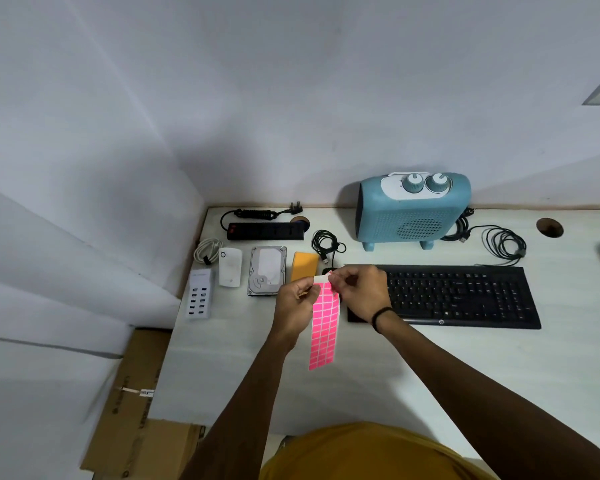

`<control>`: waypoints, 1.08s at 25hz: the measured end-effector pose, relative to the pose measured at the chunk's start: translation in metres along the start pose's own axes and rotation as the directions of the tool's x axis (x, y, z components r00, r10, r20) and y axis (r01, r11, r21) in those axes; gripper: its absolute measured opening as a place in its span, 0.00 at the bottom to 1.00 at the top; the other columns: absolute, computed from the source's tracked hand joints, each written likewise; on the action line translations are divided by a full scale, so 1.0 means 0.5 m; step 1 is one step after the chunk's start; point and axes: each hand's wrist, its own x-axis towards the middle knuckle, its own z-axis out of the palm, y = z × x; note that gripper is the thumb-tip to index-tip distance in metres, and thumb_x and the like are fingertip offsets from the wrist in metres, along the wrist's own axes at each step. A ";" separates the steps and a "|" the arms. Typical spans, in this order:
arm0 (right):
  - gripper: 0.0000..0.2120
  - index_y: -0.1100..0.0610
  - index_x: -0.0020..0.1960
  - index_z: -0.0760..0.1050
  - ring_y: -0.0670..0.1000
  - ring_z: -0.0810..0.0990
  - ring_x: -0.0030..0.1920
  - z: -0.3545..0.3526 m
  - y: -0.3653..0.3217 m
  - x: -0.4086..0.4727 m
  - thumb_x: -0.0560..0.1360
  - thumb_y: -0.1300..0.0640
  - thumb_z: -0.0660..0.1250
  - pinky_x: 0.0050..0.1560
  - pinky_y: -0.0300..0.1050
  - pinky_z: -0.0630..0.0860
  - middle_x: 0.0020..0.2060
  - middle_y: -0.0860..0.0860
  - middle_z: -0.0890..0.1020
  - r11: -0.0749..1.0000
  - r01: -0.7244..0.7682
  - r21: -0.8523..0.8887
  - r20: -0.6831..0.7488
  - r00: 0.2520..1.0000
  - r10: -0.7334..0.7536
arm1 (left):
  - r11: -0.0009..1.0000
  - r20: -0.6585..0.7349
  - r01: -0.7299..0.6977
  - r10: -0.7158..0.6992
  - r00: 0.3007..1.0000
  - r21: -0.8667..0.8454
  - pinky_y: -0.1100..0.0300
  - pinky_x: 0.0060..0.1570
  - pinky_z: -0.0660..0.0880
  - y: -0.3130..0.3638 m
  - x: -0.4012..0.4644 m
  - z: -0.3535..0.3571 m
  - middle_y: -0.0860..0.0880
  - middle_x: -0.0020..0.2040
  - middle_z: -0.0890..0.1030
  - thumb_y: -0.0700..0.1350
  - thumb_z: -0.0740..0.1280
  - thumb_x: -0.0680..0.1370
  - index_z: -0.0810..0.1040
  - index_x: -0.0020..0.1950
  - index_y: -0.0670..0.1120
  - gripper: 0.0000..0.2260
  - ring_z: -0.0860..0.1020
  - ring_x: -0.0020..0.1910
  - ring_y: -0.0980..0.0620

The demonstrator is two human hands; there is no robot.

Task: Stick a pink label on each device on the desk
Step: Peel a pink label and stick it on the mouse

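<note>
Pink label sheet (324, 327) hangs at centre frame, held up above the desk (430, 368), its bare white top strip level with the hands and its lower end dangling free toward the bottom of the frame. Sheet is thin, limp paper, near weightless; it curls and swings, so it wants support at the top edge while a corner of one label is lifted with a fingertip or nail. Labels look small and tacky; likely to fold onto themselves if pulled fast. Left hand (297, 299) pinches the sheet's upper left edge, fingers curled round it. Right hand (361, 289) pinches at the top right corner, apparently working one label free; whether a label is already off I cannot tell. Black band on the right wrist. Just behind the hands, partly hidden, a small dark device (327, 271) I cannot identify. Middle left of frame, a row: white multi-port USB charger (199, 298), white plug-in unit (230, 267), bare hard drive (267, 270), orange power bank (305, 266). Above them a black power strip (266, 231) with coiled lead. Right of centre, black keyboard (458, 296); above it a blue fan heater (413, 209). Loose cables (504, 244) lie near the heater. No pink visible on any device from here.
</note>
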 end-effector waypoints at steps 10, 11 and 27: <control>0.04 0.67 0.47 0.82 0.53 0.82 0.40 0.005 0.143 -0.042 0.74 0.68 0.71 0.39 0.38 0.83 0.39 0.59 0.82 0.476 -0.664 0.576 0.314 0.718 0.622 | 0.807 -0.099 0.260 -0.246 0.964 0.530 0.51 0.60 0.78 -0.189 0.012 -0.038 0.44 0.55 0.86 0.44 0.66 0.81 0.85 0.57 0.43 0.10 0.83 0.55 0.45; 0.06 0.69 0.49 0.82 0.53 0.82 0.39 0.006 0.150 -0.047 0.74 0.67 0.71 0.38 0.37 0.82 0.38 0.59 0.82 0.479 -0.680 0.556 0.331 0.709 0.623 | 0.792 -0.096 0.256 -0.245 0.965 0.555 0.54 0.59 0.78 -0.199 0.009 -0.037 0.44 0.53 0.86 0.44 0.66 0.81 0.86 0.55 0.43 0.10 0.83 0.54 0.44; 0.06 0.70 0.52 0.79 0.52 0.83 0.35 -0.002 0.159 0.022 0.76 0.69 0.68 0.38 0.38 0.83 0.38 0.60 0.82 0.409 -0.725 0.554 0.376 0.656 0.654 | 0.694 0.015 0.011 -0.031 0.999 0.720 0.48 0.51 0.79 -0.084 0.193 0.112 0.43 0.62 0.75 0.53 0.72 0.75 0.70 0.71 0.47 0.27 0.77 0.59 0.41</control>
